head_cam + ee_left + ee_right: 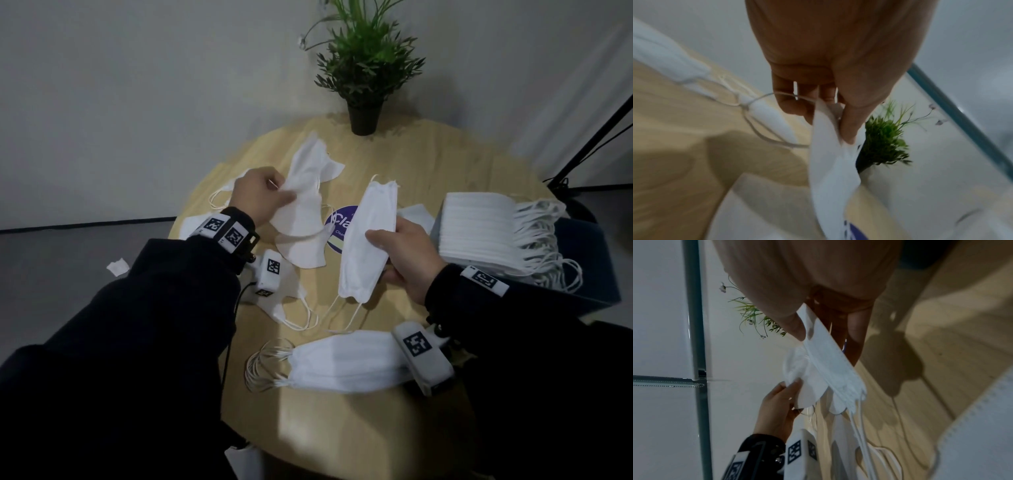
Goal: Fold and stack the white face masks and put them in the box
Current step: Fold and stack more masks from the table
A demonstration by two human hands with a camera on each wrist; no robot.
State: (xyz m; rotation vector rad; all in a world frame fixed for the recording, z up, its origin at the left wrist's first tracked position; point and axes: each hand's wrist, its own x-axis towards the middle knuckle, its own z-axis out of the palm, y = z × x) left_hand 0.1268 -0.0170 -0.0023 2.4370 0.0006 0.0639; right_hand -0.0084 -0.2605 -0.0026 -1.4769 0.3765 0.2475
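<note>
My left hand (pixel 283 189) pinches an opened, unfolded white mask (pixel 303 205) and holds it above the round wooden table (pixel 428 164). In the left wrist view the thumb and fingers (pixel 846 129) clamp this mask's edge (pixel 830 165). My right hand (pixel 381 255) grips a flat folded mask (pixel 371 236) upright over the table's middle; its ear loops hang down. The right wrist view shows that folded mask (pixel 830 360) between thumb and fingers, with the left hand (pixel 781 399) beyond it. A tall pile of folded masks (pixel 476 233) sits in the dark blue box (pixel 596 263) at the right.
A small stack of folded masks (pixel 346 359) lies near the front edge. Loose unfolded masks (pixel 301 251) lie at the left and centre, over a purple label (pixel 337 222). A potted plant (pixel 364 78) stands at the back. A black stand (pixel 592 137) leans at the right.
</note>
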